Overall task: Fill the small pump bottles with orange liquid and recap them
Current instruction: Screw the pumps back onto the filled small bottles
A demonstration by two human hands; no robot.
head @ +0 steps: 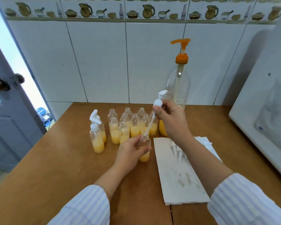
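Left hand [130, 151]: fingers and thumb curled round a small bottle [144, 147], holding it upright on the wooden table [55, 159]; orange liquid fills its lower part, neck uncapped.
Right hand [170, 117]: raised at 1 o'clock from the left hand, fingertips pinching the collar of a white pump cap [159, 101].
Dip tube [150, 125]: slants down from the cap, its tip at the mouth of the held bottle.
Uncapped bottles [130, 124]: a cluster at 11 to 12 o'clock from the held bottle, each partly filled with orange liquid.
Capped bottles [96, 137]: two with white pumps on, at 9 to 10 o'clock, just beside the cluster.
Large dispenser bottle [178, 82]: at 1 o'clock by the tiled wall, clear, orange pump, nearly drained.
Paper towel [177, 172]: at 3 to 5 o'clock, spare white pumps [177, 148] lying on it, partly hidden by the right forearm.
Writing: no label or brand can be read on any bottle.
Wall tiles [136, 12]: border printed with jugs, bowls and bottles.
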